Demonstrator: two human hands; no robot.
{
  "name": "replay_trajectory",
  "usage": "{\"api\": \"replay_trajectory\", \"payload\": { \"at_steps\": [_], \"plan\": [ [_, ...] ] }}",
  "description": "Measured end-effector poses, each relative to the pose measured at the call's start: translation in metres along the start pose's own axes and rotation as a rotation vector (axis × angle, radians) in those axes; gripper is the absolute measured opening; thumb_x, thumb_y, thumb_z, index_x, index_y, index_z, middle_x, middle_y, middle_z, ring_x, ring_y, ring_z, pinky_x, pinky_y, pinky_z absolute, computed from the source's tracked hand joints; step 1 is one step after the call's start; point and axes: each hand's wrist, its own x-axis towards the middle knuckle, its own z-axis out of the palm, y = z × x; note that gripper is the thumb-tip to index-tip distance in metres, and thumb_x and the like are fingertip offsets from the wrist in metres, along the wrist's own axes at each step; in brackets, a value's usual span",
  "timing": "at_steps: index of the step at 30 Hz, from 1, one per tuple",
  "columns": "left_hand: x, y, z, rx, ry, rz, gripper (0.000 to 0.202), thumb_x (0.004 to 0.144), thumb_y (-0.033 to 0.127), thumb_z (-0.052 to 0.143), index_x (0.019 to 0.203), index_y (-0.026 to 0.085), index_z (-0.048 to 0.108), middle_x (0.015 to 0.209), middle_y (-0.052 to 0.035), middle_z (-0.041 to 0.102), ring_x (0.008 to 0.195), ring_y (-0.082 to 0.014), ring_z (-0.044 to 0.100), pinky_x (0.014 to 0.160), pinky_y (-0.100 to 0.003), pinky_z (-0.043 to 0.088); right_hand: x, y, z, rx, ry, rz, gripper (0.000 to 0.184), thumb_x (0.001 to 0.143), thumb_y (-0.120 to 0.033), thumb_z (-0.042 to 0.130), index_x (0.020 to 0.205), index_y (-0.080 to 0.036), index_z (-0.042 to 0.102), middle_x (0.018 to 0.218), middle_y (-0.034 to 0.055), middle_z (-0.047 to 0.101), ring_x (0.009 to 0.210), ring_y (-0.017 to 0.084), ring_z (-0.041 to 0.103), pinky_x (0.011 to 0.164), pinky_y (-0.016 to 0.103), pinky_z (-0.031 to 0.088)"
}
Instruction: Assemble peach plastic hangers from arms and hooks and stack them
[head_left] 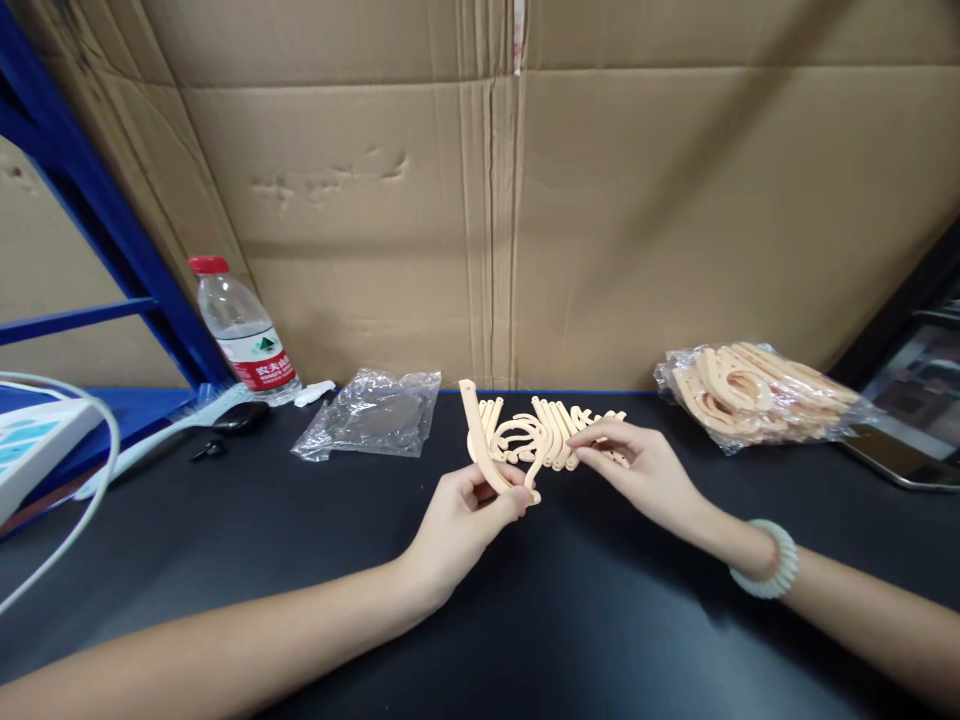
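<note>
Between the thumb and fingers of my left hand [476,520] is a curved wooden piece [480,440] with a small hole near its upper end, tilted upright. A second bent wooden strip [538,462] meets it near my thumb; its lower end is partly covered. My right hand [637,465] is closed in a pinch at the near end of one of the thin, bent wooden pieces [556,430] lying side by side on the table. Behind my left hand lies a ring-like wooden piece [517,428]. Small notched wooden parts [589,413] lie beyond my right fingers.
An empty clear plastic bag [371,415] lies left of the pieces. At the right sits a clear bag full of wooden parts [750,390], beside a phone-like flat object [900,465]. A water bottle [247,335] stands back left, near a blue frame [82,190]. Cardboard [360,200] walls the back.
</note>
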Motion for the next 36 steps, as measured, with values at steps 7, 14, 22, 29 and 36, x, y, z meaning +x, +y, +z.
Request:
{"api": "replay_trajectory", "payload": {
  "at_steps": [7, 14, 22, 29, 36],
  "plan": [
    [0.002, -0.002, -0.001, -0.096, 0.047, -0.024, 0.014, 0.069, 0.025, 0.074, 0.075, 0.013, 0.071, 0.074, -0.0033, 0.066, 0.068, -0.0135, 0.060, 0.066, -0.026, 0.051, 0.019, 0.026, -0.030, -0.428, -0.342, -0.435, 0.011, 0.086, -0.024, 0.064, 0.096, -0.024, 0.069, 0.104, 0.0083, 0.064, 0.103, 0.026, 0.052, 0.090, 0.044, 0.043],
    [0.002, -0.004, -0.002, -0.108, 0.063, -0.009, 0.022, 0.067, 0.029, 0.080, 0.078, 0.013, 0.070, 0.073, -0.0027, 0.066, 0.067, -0.0138, 0.060, 0.067, -0.028, 0.053, 0.016, 0.019, -0.023, -0.613, -0.454, -0.382, 0.009, 0.094, -0.020, 0.052, 0.092, -0.020, 0.061, 0.094, 0.0070, 0.063, 0.091, 0.023, 0.051, 0.081, 0.038, 0.042],
    [0.002, -0.006, -0.003, -0.105, 0.073, 0.036, 0.022, 0.066, 0.026, 0.081, 0.078, 0.013, 0.068, 0.072, -0.0005, 0.063, 0.064, -0.0114, 0.058, 0.064, -0.024, 0.050, 0.023, 0.021, -0.028, -0.509, -0.337, -0.402, 0.016, 0.096, -0.020, 0.046, 0.092, -0.019, 0.061, 0.097, 0.0082, 0.057, 0.092, 0.022, 0.051, 0.082, 0.037, 0.042],
    [-0.006, 0.001, -0.004, -0.214, 0.027, -0.019, 0.024, 0.067, 0.026, 0.083, 0.079, 0.012, 0.067, 0.073, 0.0004, 0.063, 0.067, -0.0091, 0.058, 0.066, -0.021, 0.050, 0.029, -0.017, -0.047, 0.065, 0.228, -0.087, 0.012, 0.093, -0.033, 0.055, 0.097, -0.022, 0.057, 0.075, -0.0014, 0.052, 0.063, 0.013, 0.048, 0.058, 0.026, 0.038],
    [-0.015, 0.003, 0.006, -0.307, -0.045, -0.106, 0.025, 0.066, 0.026, 0.084, 0.078, 0.012, 0.066, 0.074, 0.0000, 0.065, 0.068, -0.0079, 0.058, 0.068, -0.019, 0.049, -0.016, -0.049, -0.014, 0.672, -0.059, 0.353, 0.028, 0.086, -0.041, 0.066, 0.102, -0.021, 0.056, 0.084, 0.0044, 0.070, 0.071, 0.016, 0.067, 0.055, 0.023, 0.046]
  ]
}}
